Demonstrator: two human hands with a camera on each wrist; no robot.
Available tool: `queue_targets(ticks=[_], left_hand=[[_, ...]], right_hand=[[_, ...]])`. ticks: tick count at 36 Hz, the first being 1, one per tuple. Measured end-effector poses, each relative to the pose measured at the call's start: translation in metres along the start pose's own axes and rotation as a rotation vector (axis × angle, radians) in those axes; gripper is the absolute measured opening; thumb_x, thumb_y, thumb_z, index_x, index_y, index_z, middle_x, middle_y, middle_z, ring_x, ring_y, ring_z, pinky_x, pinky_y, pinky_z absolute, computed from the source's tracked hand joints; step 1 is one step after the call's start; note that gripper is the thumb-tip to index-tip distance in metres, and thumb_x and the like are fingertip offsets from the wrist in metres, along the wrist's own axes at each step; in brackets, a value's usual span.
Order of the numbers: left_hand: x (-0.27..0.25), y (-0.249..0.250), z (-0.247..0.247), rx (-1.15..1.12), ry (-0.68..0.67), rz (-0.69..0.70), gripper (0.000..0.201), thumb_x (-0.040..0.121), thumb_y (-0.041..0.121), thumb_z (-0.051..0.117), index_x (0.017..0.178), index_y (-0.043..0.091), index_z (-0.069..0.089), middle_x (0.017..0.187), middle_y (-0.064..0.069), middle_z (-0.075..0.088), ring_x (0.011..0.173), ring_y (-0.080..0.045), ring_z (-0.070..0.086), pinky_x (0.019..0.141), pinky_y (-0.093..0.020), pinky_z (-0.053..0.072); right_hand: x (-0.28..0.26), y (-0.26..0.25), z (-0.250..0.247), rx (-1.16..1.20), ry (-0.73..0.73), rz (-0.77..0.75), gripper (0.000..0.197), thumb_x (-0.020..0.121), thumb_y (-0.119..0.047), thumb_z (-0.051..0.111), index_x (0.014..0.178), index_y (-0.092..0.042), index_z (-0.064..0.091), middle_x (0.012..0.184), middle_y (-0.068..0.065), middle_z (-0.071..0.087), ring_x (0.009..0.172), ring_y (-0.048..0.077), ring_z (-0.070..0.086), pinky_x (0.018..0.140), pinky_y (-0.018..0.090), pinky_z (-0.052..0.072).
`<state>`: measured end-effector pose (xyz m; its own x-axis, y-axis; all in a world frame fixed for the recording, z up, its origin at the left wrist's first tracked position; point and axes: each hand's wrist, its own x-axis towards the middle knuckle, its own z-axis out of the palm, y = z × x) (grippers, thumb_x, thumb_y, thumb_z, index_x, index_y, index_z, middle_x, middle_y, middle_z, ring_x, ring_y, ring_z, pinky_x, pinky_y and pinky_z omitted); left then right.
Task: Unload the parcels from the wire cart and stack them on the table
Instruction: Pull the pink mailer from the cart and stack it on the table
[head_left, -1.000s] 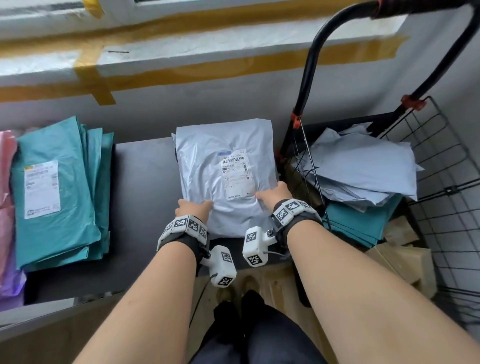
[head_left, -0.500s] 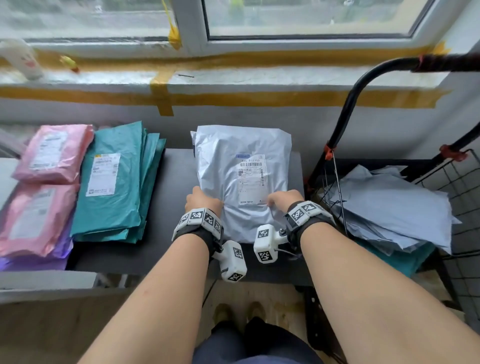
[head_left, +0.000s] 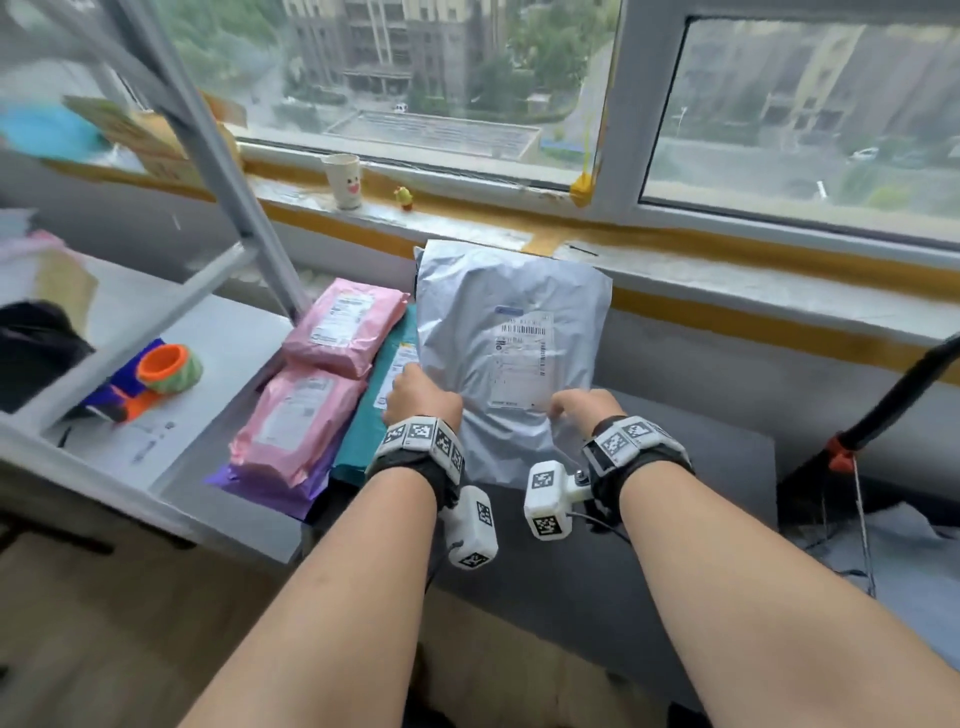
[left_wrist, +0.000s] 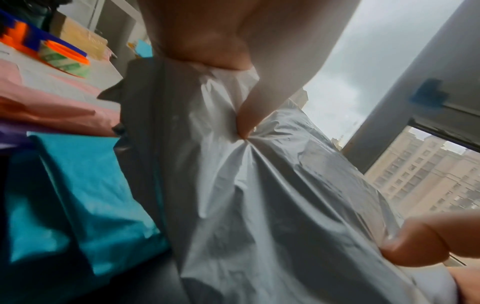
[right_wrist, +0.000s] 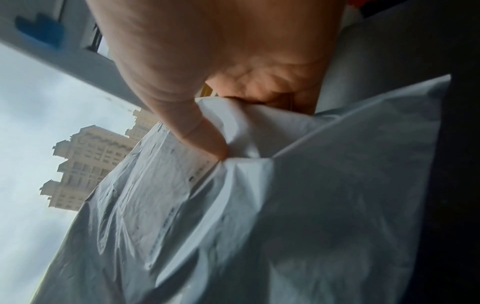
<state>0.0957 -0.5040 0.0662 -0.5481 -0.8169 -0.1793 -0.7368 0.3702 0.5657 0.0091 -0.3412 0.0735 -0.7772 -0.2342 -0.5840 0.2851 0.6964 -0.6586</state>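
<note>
A grey plastic parcel (head_left: 511, 338) with a white shipping label is lifted and tilted above the dark table (head_left: 701, 467). My left hand (head_left: 415, 397) pinches its near left edge, and my right hand (head_left: 574, 405) pinches its near right edge. The left wrist view shows my thumb pressed into the crumpled grey parcel (left_wrist: 259, 185). In the right wrist view my fingers bunch the grey parcel (right_wrist: 259, 205) by its label. A teal parcel stack (head_left: 395, 374) lies under its left side. The wire cart (head_left: 862, 499) stands at the right with grey parcels (head_left: 893, 540) in it.
Two pink parcels (head_left: 343, 325) lie on a purple one (head_left: 270, 483) left of the teal stack. A white shelf (head_left: 218, 332) holds an orange and blue tape dispenser (head_left: 156, 374). A paper cup (head_left: 343, 179) sits on the window sill. A grey shelf post (head_left: 208, 145) slants at left.
Both hands have raised the grey parcel off the table and carried it left, over the teal stack. My head has turned up and left, bringing the window and shelf into view.
</note>
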Motion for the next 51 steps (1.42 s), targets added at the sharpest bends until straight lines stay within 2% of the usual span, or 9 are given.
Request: queue_targets(ticks=[4, 8, 11, 24, 28, 35, 40, 45, 51], left_hand=[[0.04, -0.017, -0.028, -0.045, 0.049, -0.002, 0.045, 0.078, 0.011, 0.056, 0.121, 0.006, 0.049, 0.125, -0.017, 0.056, 0.114, -0.036, 0.055, 0.098, -0.043, 0.045], [0.085, -0.036, -0.053, -0.034, 0.055, -0.008, 0.046, 0.077, 0.014, 0.059, 0.121, 0.007, 0.048, 0.12, -0.015, 0.058, 0.11, -0.034, 0.057, 0.093, -0.044, 0.048], [0.12, -0.054, -0.069, -0.045, 0.075, 0.0, 0.046, 0.077, 0.015, 0.058, 0.121, 0.008, 0.05, 0.123, -0.014, 0.058, 0.112, -0.035, 0.055, 0.095, -0.043, 0.048], [0.22, -0.113, -0.085, 0.276, 0.077, 0.163, 0.071, 0.078, 0.013, 0.055, 0.143, 0.019, 0.029, 0.147, -0.011, 0.03, 0.135, -0.029, 0.027, 0.11, -0.043, 0.025], [0.225, -0.111, -0.071, 0.416, -0.064, 0.373, 0.065, 0.088, 0.017, 0.044, 0.149, 0.029, 0.023, 0.159, -0.005, 0.012, 0.146, -0.025, 0.008, 0.117, -0.047, 0.013], [0.227, -0.118, -0.053, 0.489, -0.211, 0.357, 0.064, 0.093, 0.011, 0.037, 0.151, 0.031, 0.016, 0.161, 0.001, -0.001, 0.147, -0.025, -0.001, 0.116, -0.051, 0.001], [0.229, -0.121, -0.055, 0.514, -0.213, 0.379, 0.072, 0.085, 0.0, 0.042, 0.148, 0.029, 0.02, 0.16, -0.001, 0.002, 0.146, -0.028, 0.005, 0.117, -0.053, 0.007], [0.23, -0.116, -0.061, 0.482, -0.097, 0.408, 0.062, 0.088, 0.005, 0.045, 0.143, 0.029, 0.031, 0.158, -0.005, 0.013, 0.145, -0.028, 0.012, 0.117, -0.049, 0.015], [0.23, -0.115, -0.073, 0.473, -0.046, 0.416, 0.049, 0.093, 0.015, 0.039, 0.141, 0.022, 0.037, 0.156, -0.007, 0.019, 0.144, -0.027, 0.014, 0.116, -0.046, 0.017]], right_hand=[[0.016, -0.037, 0.035, -0.053, -0.029, -0.061, 0.01, 0.092, -0.024, 0.055, 0.097, -0.016, 0.056, 0.1, 0.008, 0.05, 0.097, 0.025, 0.051, 0.087, 0.032, 0.044], [0.028, -0.073, 0.075, -0.032, -0.026, -0.066, 0.041, 0.092, -0.024, 0.055, 0.125, -0.001, 0.061, 0.111, 0.014, 0.059, 0.125, 0.03, 0.051, 0.097, 0.031, 0.044], [0.032, -0.099, 0.107, -0.036, -0.027, -0.063, 0.041, 0.092, -0.024, 0.054, 0.126, -0.001, 0.06, 0.131, 0.017, 0.057, 0.125, 0.03, 0.05, 0.096, 0.031, 0.044], [0.054, -0.152, 0.2, -0.021, -0.017, 0.077, 0.043, 0.092, -0.022, 0.056, 0.129, 0.001, 0.055, 0.134, 0.017, 0.054, 0.125, 0.029, 0.05, 0.096, 0.029, 0.044], [0.058, -0.145, 0.204, 0.15, 0.075, 0.148, 0.057, 0.088, -0.02, 0.059, 0.138, -0.002, 0.04, 0.135, 0.011, 0.051, 0.118, 0.028, 0.052, 0.083, 0.031, 0.041], [0.066, -0.135, 0.197, 0.005, 0.033, 0.203, 0.052, 0.086, -0.018, 0.064, 0.132, -0.003, 0.045, 0.128, 0.013, 0.054, 0.096, 0.024, 0.052, 0.076, 0.03, 0.041], [0.066, -0.128, 0.205, -0.037, 0.022, 0.18, 0.055, 0.085, -0.025, 0.071, 0.13, -0.003, 0.05, 0.128, 0.011, 0.058, 0.111, 0.027, 0.058, 0.079, 0.028, 0.042], [0.062, -0.132, 0.201, -0.041, -0.046, 0.11, 0.047, 0.082, -0.028, 0.074, 0.12, -0.006, 0.058, 0.116, 0.009, 0.064, 0.092, 0.021, 0.06, 0.077, 0.031, 0.048], [0.055, -0.143, 0.205, -0.073, -0.099, 0.034, 0.025, 0.084, -0.02, 0.071, 0.103, -0.012, 0.058, 0.106, 0.006, 0.063, 0.098, 0.023, 0.062, 0.089, 0.037, 0.052]])
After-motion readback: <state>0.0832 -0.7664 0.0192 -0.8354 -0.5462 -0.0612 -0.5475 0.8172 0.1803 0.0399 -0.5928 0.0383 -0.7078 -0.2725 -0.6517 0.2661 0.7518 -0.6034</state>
